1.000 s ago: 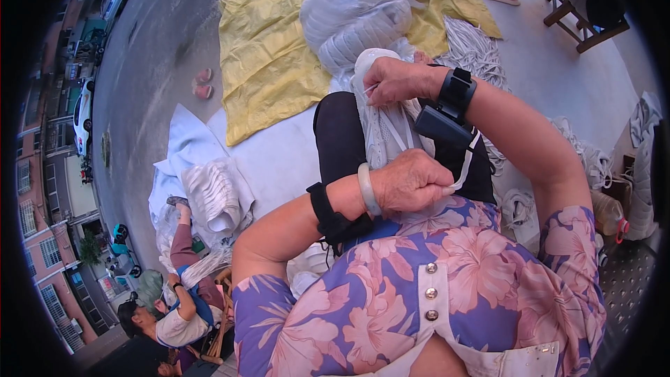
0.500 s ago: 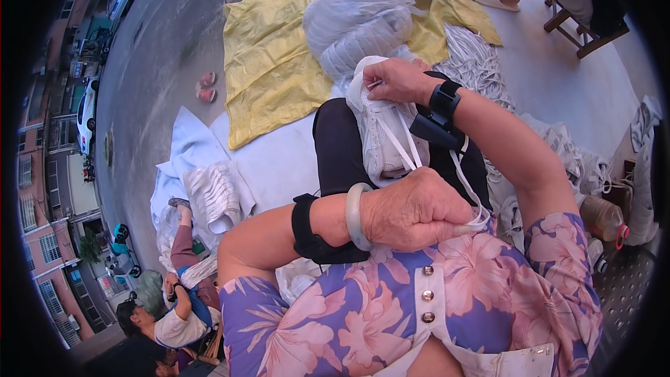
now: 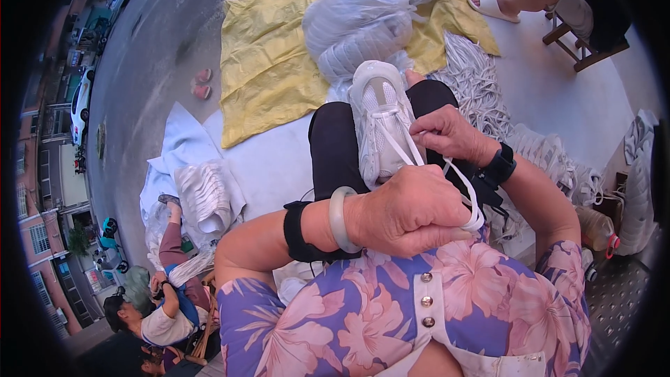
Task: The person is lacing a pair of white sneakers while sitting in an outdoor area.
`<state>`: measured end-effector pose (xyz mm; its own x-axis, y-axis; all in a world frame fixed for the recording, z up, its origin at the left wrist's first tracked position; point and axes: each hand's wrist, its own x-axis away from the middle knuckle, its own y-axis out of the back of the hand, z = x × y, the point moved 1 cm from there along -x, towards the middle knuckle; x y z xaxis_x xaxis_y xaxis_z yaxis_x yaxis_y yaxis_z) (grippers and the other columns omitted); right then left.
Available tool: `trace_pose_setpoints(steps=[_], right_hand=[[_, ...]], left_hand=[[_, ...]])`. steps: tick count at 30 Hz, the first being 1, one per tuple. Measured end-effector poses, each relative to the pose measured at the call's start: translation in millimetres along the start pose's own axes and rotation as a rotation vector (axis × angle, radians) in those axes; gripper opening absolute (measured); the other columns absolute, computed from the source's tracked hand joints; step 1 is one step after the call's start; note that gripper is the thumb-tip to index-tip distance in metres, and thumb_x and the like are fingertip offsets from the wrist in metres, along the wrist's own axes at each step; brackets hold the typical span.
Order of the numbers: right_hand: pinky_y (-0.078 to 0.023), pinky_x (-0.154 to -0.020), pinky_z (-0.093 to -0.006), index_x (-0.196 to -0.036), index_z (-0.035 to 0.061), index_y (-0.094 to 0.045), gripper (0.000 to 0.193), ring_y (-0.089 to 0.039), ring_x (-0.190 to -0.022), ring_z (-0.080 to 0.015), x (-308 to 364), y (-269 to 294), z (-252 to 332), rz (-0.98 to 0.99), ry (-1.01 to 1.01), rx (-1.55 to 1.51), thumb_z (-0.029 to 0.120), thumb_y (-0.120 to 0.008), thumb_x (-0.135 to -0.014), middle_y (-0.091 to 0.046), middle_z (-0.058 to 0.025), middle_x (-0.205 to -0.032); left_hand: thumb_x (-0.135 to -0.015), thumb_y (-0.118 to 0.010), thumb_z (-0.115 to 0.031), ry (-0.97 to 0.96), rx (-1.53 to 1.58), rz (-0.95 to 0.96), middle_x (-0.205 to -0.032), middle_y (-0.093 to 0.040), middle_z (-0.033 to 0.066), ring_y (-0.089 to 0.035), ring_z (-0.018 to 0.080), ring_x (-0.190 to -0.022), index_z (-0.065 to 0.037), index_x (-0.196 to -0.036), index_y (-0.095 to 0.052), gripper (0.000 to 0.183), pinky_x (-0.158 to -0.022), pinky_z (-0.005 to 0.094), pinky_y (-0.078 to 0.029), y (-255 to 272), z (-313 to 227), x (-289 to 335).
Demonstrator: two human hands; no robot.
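A white lace-up sneaker (image 3: 379, 101) rests on my lap between the dark trouser legs, toe pointing away from me. White shoelace (image 3: 395, 141) runs through its lower eyelets, and long strands stretch back towards my body. My left hand (image 3: 417, 211) is closed in a fist around the lace, a loop of it showing by the fingers. At the right side of the shoe, my right hand (image 3: 452, 135) pinches the lace near the eyelets with thumb and forefinger. The shoe's heel is hidden behind my left hand.
Beyond my knees, plastic-wrapped white bundles (image 3: 359, 24) lie on a yellow sheet (image 3: 262, 70). A heap of white laces (image 3: 474, 87) and several white shoes (image 3: 548, 150) are to the right. A person sits on a wooden stool (image 3: 583, 42); another person (image 3: 167, 314) is at lower left.
My right hand has come back from the toe end to the shoe's right side, uncovering the toe. My left hand keeps its hold on the lace, almost in place.
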<state>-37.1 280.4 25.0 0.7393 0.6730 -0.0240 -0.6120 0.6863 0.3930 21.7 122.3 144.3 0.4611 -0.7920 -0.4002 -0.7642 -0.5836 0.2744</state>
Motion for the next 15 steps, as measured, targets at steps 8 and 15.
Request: trace_pose_setpoints(steps=[8, 15], right_hand=[[-0.047, -0.057, -0.0399, -0.107, 0.0139, -0.056, 0.038, -0.061, -0.066, -0.0335, -8.4, -42.1, 18.9, -0.102, 0.148, 0.242, 0.020, -0.064, -0.071, -0.061, -0.0129, -0.072], [-0.046, -0.053, -0.0332, -0.085, 0.0039, -0.061, 0.015, -0.059, -0.061, -0.0298, 33.4, 0.4, 10.3, -0.155, 0.103, 0.169, 0.007, -0.063, -0.070, -0.059, -0.0125, -0.067]], left_hand=[[-0.073, -0.066, -0.009, -0.100, -0.229, -0.084, -0.082, -0.057, 0.0063, -0.055, 0.0262, -0.070, -0.006, -0.083, -0.060, 0.013, -0.063, 0.0345, -0.041, -11.2, 7.0, -0.7], [-0.070, -0.066, -0.004, 0.148, -0.409, -0.107, -0.086, -0.058, 0.0106, -0.057, 0.0288, -0.073, -0.003, -0.083, -0.059, 0.015, -0.062, 0.0342, -0.046, 18.2, 4.7, 25.6]])
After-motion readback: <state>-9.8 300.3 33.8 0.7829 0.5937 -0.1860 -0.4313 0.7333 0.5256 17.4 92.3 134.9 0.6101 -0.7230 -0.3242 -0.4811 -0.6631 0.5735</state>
